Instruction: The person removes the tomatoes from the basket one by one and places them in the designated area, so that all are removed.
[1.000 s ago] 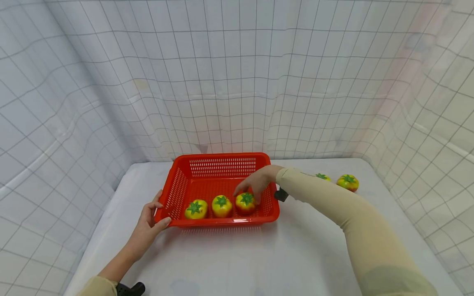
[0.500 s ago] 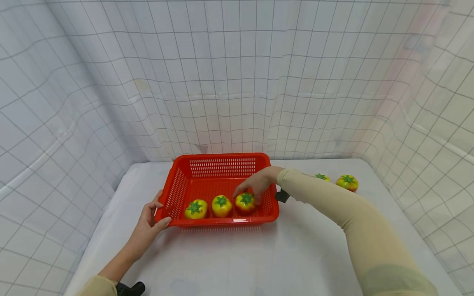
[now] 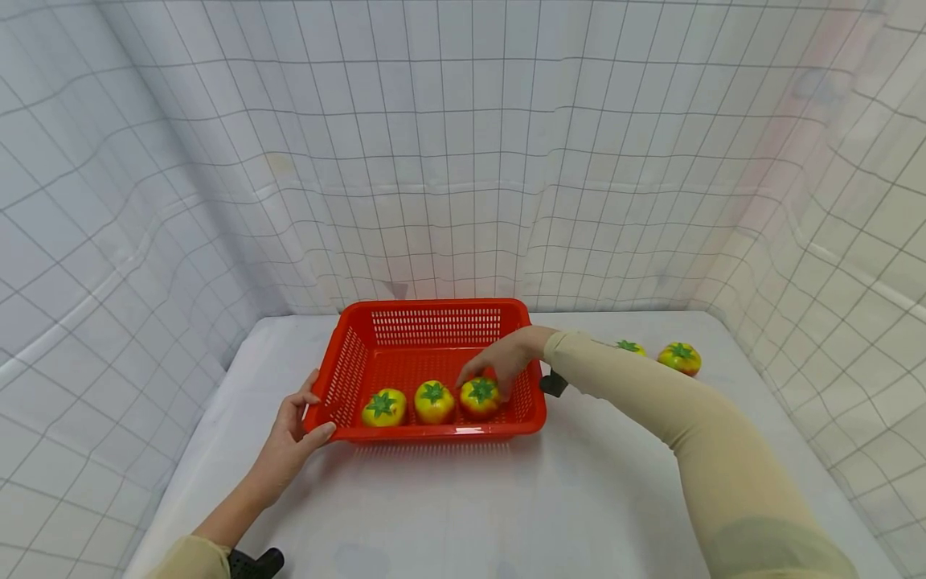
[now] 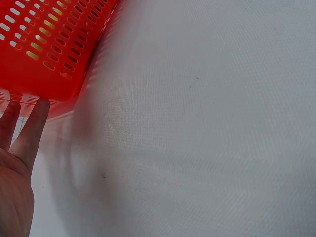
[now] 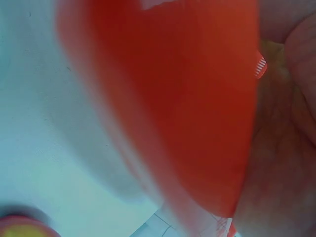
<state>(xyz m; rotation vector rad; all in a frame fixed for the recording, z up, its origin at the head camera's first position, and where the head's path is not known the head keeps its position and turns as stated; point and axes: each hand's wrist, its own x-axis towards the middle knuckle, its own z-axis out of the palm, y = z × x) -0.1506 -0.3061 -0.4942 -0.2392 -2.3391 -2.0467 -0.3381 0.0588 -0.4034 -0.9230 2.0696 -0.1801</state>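
Note:
A red plastic basket with slotted walls stands on the white-covered table, three yellow-and-red tomatoes along its near side. My left hand holds its front left corner, thumb on the near rim and fingers at the left side. In the left wrist view, two fingers touch the basket's wall. My right hand reaches over the right rim and grips the rightmost tomato from above, fingers and thumb on opposite sides. The middle tomato and left tomato lie beside it. In the right wrist view, the blurred rim hides most of that grip.
Two more tomatoes lie on the table right of the basket: one in full view, another partly hidden behind the right sleeve. Grid-patterned white sheets enclose the table at the back and both sides.

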